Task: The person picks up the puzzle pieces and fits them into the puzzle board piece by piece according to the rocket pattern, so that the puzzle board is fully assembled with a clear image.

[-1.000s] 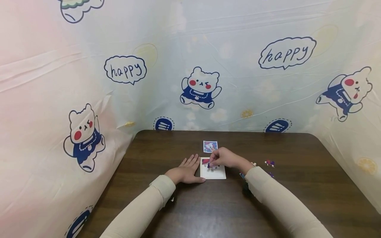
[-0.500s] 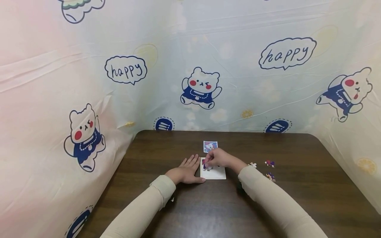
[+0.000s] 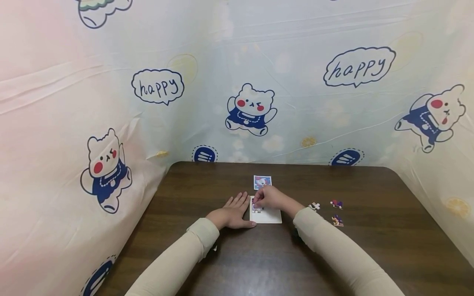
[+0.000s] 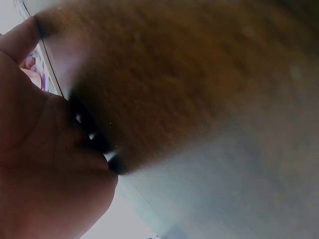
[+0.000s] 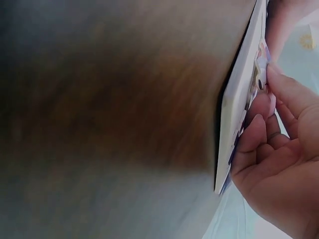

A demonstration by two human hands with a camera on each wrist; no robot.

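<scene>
My right hand (image 3: 273, 198) is over the left part of a white square puzzle board (image 3: 271, 218). Its thumb and fingers pinch a jigsaw piece (image 5: 261, 69), seen in the right wrist view against the board's face. In the head view the piece's lower edge (image 3: 257, 209) shows below my fingers; the rest is covered. My left hand (image 3: 232, 214) lies flat on the table at the board's left side, fingers spread and thumb at the near left corner. Other pieces on the board's upper part are mostly hidden by my right hand.
Behind the board lies a small picture card (image 3: 262, 181). Loose jigsaw pieces lie right of my right forearm: a white one (image 3: 314, 206), a red-and-purple one (image 3: 336, 204) and a purple-and-yellow one (image 3: 337, 220). A printed cloth (image 3: 296, 123) hangs behind the brown table (image 3: 207, 176).
My right hand has shifted slightly left across the board with the jigsaw piece. Its forearm moved left too, uncovering loose pieces on the right. My left hand stays put.
</scene>
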